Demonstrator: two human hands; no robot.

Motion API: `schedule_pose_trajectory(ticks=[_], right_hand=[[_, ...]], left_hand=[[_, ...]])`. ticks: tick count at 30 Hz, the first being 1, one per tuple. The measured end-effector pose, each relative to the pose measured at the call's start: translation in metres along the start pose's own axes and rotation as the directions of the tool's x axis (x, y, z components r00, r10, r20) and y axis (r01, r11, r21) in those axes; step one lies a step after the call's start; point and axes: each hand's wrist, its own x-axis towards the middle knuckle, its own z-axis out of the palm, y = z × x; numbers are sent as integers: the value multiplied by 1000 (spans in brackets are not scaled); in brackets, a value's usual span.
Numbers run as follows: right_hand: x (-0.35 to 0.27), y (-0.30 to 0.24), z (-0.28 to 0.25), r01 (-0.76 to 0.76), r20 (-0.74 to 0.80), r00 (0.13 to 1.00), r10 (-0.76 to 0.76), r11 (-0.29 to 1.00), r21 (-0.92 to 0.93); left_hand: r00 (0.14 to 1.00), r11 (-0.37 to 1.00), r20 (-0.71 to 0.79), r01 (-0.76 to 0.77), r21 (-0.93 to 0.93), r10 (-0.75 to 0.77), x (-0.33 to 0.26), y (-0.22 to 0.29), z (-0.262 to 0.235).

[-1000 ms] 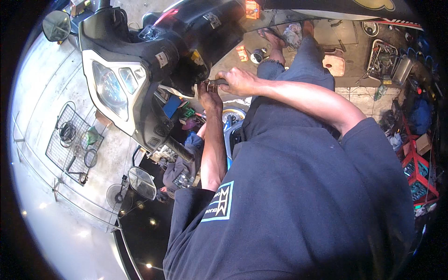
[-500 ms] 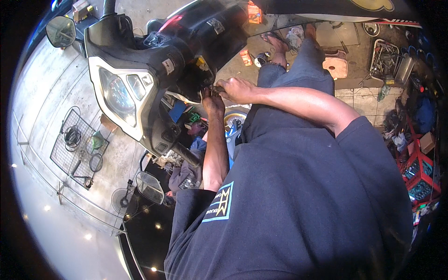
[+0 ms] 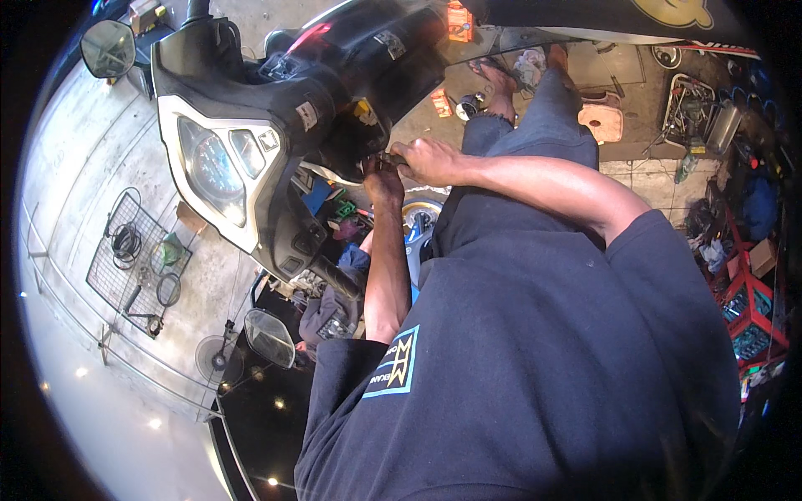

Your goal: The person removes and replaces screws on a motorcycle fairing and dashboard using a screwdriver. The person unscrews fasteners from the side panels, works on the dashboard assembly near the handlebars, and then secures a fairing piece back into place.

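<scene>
My left hand (image 3: 383, 181) and my right hand (image 3: 428, 160) meet beside the dark body of a motor scooter (image 3: 347, 125). Both have their fingers closed around a small dark piece between them, too small and shadowed to name. The right hand grips from the right, its thumb side toward the left hand's fingertips. Just left of them is the underside of the scooter's front cover. The handlebar cover with its speedometer (image 3: 213, 163) faces me at the left, and a black handlebar grip (image 3: 337, 280) points toward my left forearm.
Two mirrors (image 3: 109, 50) (image 3: 269, 337) stick out from the handlebar. A wire rack (image 3: 138, 260) with cables lies on the floor at left, near a fan (image 3: 219, 359). A pink stool (image 3: 601, 121), a tool tray (image 3: 690, 108) and a red rack (image 3: 743, 309) stand at right. Another person crouches below left.
My hands stay together at nearly the same spot, with only slight finger movement. The whole view has shifted very slightly.
</scene>
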Motion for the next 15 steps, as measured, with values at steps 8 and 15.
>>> schedule_pose_trajectory(ticks=[8,15], right_hand=[[11,-11,-18,176,65,984,-165,947,-267],[23,-18,-24,208,-7,977,-213,958,-197]], left_hand=[[999,998,16,-47,-52,48,-1,-6,3],[995,996,40,-90,-7,90,-1,-4,2]])
